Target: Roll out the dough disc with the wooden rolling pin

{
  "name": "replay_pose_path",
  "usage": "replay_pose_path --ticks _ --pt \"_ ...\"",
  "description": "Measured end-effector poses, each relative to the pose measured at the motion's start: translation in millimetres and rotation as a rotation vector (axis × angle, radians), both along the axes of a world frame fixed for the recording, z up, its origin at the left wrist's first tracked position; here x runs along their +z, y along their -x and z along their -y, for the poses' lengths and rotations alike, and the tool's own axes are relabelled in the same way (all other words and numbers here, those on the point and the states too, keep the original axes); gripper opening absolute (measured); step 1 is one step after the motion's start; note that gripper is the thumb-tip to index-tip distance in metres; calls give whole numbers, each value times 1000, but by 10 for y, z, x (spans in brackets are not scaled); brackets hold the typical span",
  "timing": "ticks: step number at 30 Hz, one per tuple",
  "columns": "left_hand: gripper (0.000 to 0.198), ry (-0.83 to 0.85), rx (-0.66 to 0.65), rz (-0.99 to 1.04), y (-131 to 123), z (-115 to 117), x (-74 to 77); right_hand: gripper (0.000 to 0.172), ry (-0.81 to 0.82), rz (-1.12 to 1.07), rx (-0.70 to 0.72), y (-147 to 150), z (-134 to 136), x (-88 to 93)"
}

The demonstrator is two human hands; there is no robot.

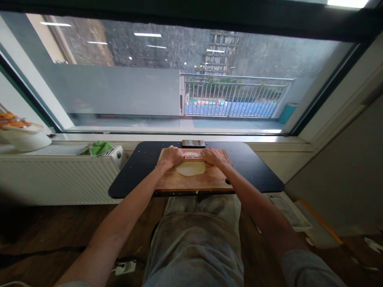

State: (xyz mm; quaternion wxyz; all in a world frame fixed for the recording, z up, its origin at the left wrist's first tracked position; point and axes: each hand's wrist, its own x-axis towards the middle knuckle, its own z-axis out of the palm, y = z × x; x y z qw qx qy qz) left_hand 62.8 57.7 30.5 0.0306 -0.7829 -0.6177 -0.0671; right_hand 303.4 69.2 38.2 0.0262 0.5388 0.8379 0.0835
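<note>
A pale, flattened sheet of dough (190, 169) lies on a wooden board (172, 182). Across its far edge runs a rolling pin (193, 157) with a red and white printed label. My left hand (171, 156) is closed over the pin's left end, and my right hand (213, 156) is closed over its right end. Both palms face down, and the ends of the pin are hidden beneath them. Some white stuff, perhaps flour, shows on the board just beyond the pin.
The board rests on a dark table (254, 175) with rounded corners. A phone (193, 143) lies at its far edge, by the windowsill. At the left, a green cloth (101, 148) sits on a white radiator (60, 175). A power strip (125, 268) is on the floor.
</note>
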Motion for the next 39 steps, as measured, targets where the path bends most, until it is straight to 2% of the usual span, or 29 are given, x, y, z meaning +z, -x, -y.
replay_pose_path --ticks 3,7,14,20,30,39 --pt "47 -24 33 -21 -3 38 23 44 -23 9 -1 -13 42 -17" --pt "47 -21 15 -19 36 111 16 42 -48 3 6 -23 157 -72" --pt "49 -103 80 33 50 360 -97 40 -123 -42 32 -80 443 -244" --pt "47 -93 113 34 24 448 -102 40 -123 -51 51 -93 439 -275" --pt "49 -44 137 -4 -10 284 20 43 -120 -115 -73 121 360 -143" --pt "49 -99 176 5 1 27 -35 50 -83 -165 -172 194 142 -41"
